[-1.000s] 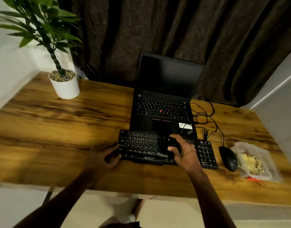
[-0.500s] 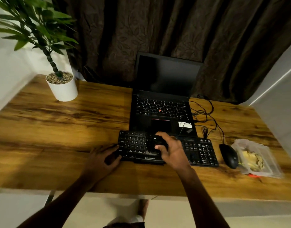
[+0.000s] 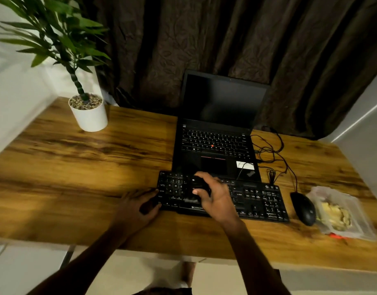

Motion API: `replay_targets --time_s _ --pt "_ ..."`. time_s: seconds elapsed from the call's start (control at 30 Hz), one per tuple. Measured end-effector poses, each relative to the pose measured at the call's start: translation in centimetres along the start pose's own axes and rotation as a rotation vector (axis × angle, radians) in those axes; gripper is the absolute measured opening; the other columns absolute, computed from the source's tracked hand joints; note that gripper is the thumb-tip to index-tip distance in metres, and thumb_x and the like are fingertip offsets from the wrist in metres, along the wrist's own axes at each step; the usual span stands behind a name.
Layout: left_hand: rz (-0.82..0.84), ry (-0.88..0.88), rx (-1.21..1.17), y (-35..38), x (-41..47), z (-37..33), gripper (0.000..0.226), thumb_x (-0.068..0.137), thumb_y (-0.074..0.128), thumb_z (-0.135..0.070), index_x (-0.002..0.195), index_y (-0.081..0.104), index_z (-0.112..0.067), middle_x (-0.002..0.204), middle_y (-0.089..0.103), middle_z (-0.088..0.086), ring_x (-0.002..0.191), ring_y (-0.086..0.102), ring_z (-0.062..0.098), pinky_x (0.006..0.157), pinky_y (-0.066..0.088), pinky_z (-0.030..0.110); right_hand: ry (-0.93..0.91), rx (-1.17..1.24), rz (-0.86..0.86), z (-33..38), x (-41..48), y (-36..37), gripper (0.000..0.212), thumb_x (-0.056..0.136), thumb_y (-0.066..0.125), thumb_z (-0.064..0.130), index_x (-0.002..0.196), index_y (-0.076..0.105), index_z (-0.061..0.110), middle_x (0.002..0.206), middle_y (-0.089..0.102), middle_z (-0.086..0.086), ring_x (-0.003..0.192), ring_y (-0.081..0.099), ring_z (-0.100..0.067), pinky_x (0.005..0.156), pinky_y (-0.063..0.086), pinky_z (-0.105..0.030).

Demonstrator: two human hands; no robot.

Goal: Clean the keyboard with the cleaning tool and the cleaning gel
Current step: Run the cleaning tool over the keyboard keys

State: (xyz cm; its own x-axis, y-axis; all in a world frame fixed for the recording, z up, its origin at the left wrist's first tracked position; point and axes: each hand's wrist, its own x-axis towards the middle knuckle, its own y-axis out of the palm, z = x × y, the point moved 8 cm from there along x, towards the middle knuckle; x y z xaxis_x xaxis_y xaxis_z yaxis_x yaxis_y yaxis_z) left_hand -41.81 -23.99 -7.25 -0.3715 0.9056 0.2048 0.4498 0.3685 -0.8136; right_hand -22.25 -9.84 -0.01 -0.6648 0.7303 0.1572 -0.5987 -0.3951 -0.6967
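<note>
A black keyboard (image 3: pixel 257 199) lies on the wooden desk (image 3: pixel 76 177) in front of the laptop. My right hand (image 3: pixel 215 196) grips a dark cleaning tool (image 3: pixel 199 184) and holds it down on the keys left of the keyboard's middle. The tool's underside is hidden by my fingers. My left hand (image 3: pixel 138 204) curls round the keyboard's left end. A clear plastic bag with yellowish cleaning gel (image 3: pixel 336 213) lies at the desk's right, beyond the mouse.
An open black laptop (image 3: pixel 217 128) stands behind the keyboard. A black mouse (image 3: pixel 303 207) sits right of the keyboard, its cable tangled (image 3: pixel 270 154) beside the laptop. A potted plant (image 3: pixel 88 113) stands at the back left. Dark curtains hang behind the desk.
My right hand has slid the tool leftward along the keyboard, from right of the middle to left of it. My left hand has stayed at the keyboard's left end.
</note>
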Motion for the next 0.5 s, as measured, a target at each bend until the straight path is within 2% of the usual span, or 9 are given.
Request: replay_targets --time_s 0.13,0.23,0.33,0.43,0.5 --pt "0.014 0.0 0.001 0.2 0.0 0.1 0.057 0.083 0.05 -0.067 0.129 0.062 -0.036 0.133 0.061 -0.009 0.122 0.055 0.018 0.103 0.034 0.035 0.045 -0.085 0.004 -2.9 -0.8 -2.3 0.042 0.093 0.062 0.031 0.128 0.047 0.049 0.107 0.061 -0.003 0.092 0.063 -0.013 0.073 0.058 -0.026" --pt "0.009 -0.002 -0.014 0.3 0.0 0.3 0.055 0.083 0.051 -0.065 0.126 0.064 -0.035 0.131 0.063 -0.009 0.118 0.058 0.019 0.1 0.036 0.035 0.035 -0.11 -0.044 -2.4 -0.8 -3.0 0.043 0.092 0.066 0.027 0.128 0.05 0.045 0.101 0.061 0.001 0.081 0.061 -0.007 0.069 0.053 -0.021" --pt "-0.01 0.014 0.01 -0.1 0.1 -0.1 0.055 0.082 0.051 -0.063 0.124 0.066 -0.031 0.128 0.065 -0.006 0.115 0.06 0.022 0.098 0.036 0.035 -0.004 -0.107 -0.022 -0.2 -0.1 -1.1 0.041 0.091 0.065 0.028 0.128 0.051 0.042 0.098 0.06 0.002 0.078 0.059 -0.005 0.072 0.055 -0.026" --pt "0.014 0.009 0.023 -0.2 0.1 -0.3 0.062 0.082 0.044 -0.07 0.127 0.065 -0.032 0.132 0.062 -0.005 0.12 0.057 0.023 0.101 0.029 0.033 -0.041 -0.096 0.013 1.9 0.8 1.6 0.041 0.091 0.064 0.032 0.128 0.05 0.041 0.096 0.059 0.002 0.077 0.059 -0.008 0.071 0.055 -0.028" --pt "0.043 0.017 0.024 -0.1 0.1 -0.3 0.073 0.082 0.033 -0.08 0.129 0.063 -0.032 0.135 0.06 -0.005 0.123 0.055 0.022 0.101 0.026 0.032 -0.051 -0.098 0.027 2.7 1.3 2.4 0.041 0.091 0.065 0.033 0.129 0.052 0.037 0.095 0.057 0.002 0.068 0.057 -0.006 0.064 0.049 -0.019"
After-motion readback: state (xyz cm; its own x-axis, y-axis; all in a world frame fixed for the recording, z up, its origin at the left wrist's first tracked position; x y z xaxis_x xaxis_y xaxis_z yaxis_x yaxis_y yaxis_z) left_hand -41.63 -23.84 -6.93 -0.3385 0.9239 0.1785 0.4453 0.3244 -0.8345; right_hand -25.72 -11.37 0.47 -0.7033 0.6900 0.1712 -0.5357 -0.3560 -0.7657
